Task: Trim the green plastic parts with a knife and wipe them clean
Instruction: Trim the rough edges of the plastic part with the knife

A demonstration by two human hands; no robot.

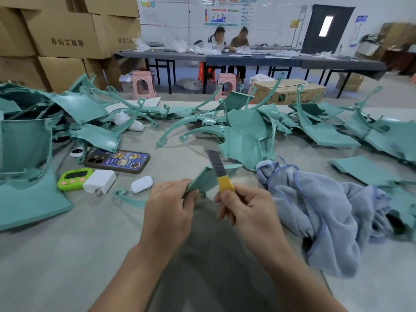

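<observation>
Both bare forearms are stretching up from the lower edge, and the hands are meeting just left of a crumpled grey-blue towelling cloth (pixel 315 206) that is lying on the pale grey worktop (pixel 67 255). The left hand (pixel 167 206) is pinching a small flat green plastic part (pixel 200 180) by its lower corner, its grip clenched on the piece and holding it tilted above the worktop. The right hand (pixel 245 208) is grasping a yellow-handled snap-blade knife (pixel 219 174), its grip curled round the handle. The dark segmented blade is pointing up and away and crossing the part's right edge; whether it is cutting in, I cannot tell.

Beyond the cloth, a heap of curved green plastic shells (pixel 243 140) is spreading across the worktop. More flat green pieces are lying to the right of the cloth. Left of the cloth, past the hands, a phone in a blue cartoon-printed case (pixel 117 161), a lime-green digital timer (pixel 74 178), a white plug charger (pixel 100 180) and a white oval pod (pixel 141 184) are sitting close together. Farther left of the cloth, larger green panels (pixel 27 154) are piling up. Well beyond the cloth, brown cardboard boxes (pixel 63 30) are standing stacked, and two people are sitting at a long dark table.
</observation>
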